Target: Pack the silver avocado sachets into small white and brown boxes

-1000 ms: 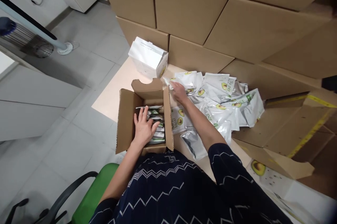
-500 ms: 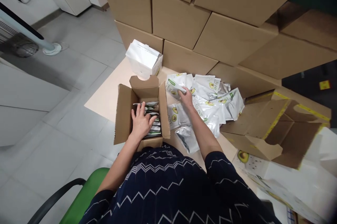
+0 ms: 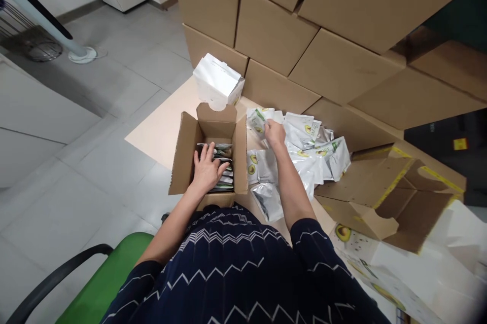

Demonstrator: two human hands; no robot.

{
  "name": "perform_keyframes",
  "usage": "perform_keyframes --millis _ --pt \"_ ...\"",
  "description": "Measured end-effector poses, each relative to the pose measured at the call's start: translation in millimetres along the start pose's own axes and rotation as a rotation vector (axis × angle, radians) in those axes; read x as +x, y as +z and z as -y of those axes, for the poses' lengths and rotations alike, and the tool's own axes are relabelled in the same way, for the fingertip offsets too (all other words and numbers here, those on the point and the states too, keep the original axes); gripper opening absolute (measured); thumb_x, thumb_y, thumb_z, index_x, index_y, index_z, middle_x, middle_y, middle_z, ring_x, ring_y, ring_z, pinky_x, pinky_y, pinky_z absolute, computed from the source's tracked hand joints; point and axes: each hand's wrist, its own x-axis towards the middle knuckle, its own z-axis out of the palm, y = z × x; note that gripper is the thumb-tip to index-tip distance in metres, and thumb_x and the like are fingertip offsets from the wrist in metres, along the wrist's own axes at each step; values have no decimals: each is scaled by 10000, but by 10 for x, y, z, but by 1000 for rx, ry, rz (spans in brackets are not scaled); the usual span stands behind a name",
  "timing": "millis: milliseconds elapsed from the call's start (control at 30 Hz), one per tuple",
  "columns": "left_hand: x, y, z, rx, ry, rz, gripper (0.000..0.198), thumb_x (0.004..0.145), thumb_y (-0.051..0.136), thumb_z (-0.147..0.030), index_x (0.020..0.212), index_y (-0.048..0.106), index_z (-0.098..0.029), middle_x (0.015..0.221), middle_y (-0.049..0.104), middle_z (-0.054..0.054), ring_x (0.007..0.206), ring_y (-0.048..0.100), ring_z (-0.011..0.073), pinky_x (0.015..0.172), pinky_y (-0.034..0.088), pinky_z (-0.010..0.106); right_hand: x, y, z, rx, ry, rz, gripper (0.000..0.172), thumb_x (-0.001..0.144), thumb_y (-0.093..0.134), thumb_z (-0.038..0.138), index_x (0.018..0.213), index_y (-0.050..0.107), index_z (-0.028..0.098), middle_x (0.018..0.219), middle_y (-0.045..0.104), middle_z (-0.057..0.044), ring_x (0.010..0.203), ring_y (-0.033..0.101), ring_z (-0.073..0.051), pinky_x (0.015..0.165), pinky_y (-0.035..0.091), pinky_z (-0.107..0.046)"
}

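An open brown cardboard box (image 3: 241,162) stands on the table in front of me, its flaps up. Inside it, several flat white-and-green packets (image 3: 225,182) are lined up on edge. My left hand (image 3: 206,172) rests on them from above with its fingers spread. To the right of the box, my right hand (image 3: 275,134) pinches the edge of a white sachet (image 3: 256,120) with a green band and an avocado picture. Around that hand lies a loose pile of similar sachets (image 3: 300,129), and a silver-faced one (image 3: 268,201) lies nearer to me.
A white carton (image 3: 216,80) stands behind the box. Stacked cardboard boxes (image 3: 277,30) form a wall at the back. At the right an open cardboard box (image 3: 365,177) lies tipped over beside white avocado-printed packaging (image 3: 365,240). A green chair (image 3: 110,278) is at the lower left.
My right hand has closed on the sachet's edge and the sachet's near side now tilts up. My left hand stays on the packets. The whole view has shifted slightly.
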Motion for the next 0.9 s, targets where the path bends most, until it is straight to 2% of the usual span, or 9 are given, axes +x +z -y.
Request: perform_keyframes --millis 67,167,200,267,367,500,633,800,900 --pt "-9 -3 -1 -3 -6 -3 382 957 547 -467 759 731 -196 1609 394 113 1497 319 395 1174 261 700 -118 -202 6 146 -41 -169 331 989 418 307 1092 710 190 985 744 -93 952 662 -239 829 484 -308" --pt "-10 -3 3 -9 -6 -2 383 959 542 -467 774 737 -194 1605 400 116 1491 331 396 1173 268 694 -339 -544 76 434 -197 -408 375 1011 390 384 1116 690 184 902 714 -44 871 649 -198 814 499 -302" --pt "-8 -1 5 -11 -5 -3 383 960 540 -467 781 739 -192 1605 400 119 1491 330 398 1172 269 695 -418 -652 126 516 -255 -450 388 1015 388 412 1139 683 193 899 705 -30 859 646 -186 810 503 -299" --pt "-3 3 10 -11 -2 -7 384 960 538 -467 791 741 -188 1606 398 124 1494 323 402 1171 267 697 -565 -830 271 623 -369 -452 399 1020 388 442 1189 672 219 931 700 -16 868 649 -174 812 508 -298" --pt "4 7 11 5 4 -7 385 961 538 -469 798 740 -185 1603 400 135 1491 328 406 1164 273 700 -708 -935 563 602 -564 -286 386 1026 389 411 1202 688 239 1030 711 -23 957 662 -187 854 507 -302" --pt "6 -5 1 47 19 12 405 970 523 -472 803 736 -170 1601 392 166 1484 338 416 1153 287 702 -715 -742 966 254 -774 59 371 1021 385 275 1209 703 248 1127 732 -43 1052 666 -219 874 481 -296" --pt "5 -9 -6 34 7 5 411 973 512 -472 799 736 -175 1600 396 157 1489 329 416 1155 282 703 -569 -422 1246 -102 -806 289 355 990 417 213 1194 706 234 1137 749 -80 1050 680 -240 807 448 -280" --pt "11 12 0 -13 -11 -7 380 963 532 -463 805 743 -189 1607 394 126 1491 325 411 1163 264 707 -327 -216 1425 -226 -841 471 347 947 462 188 1178 720 213 1175 748 -95 1049 694 -229 720 423 -252" --pt "12 23 4 -8 -8 -15 382 963 534 -468 825 744 -180 1609 385 141 1495 318 412 1165 266 701 -256 -151 1546 -389 -898 636 375 885 526 125 1195 731 169 1211 740 -114 1051 701 -222 714 433 -240"
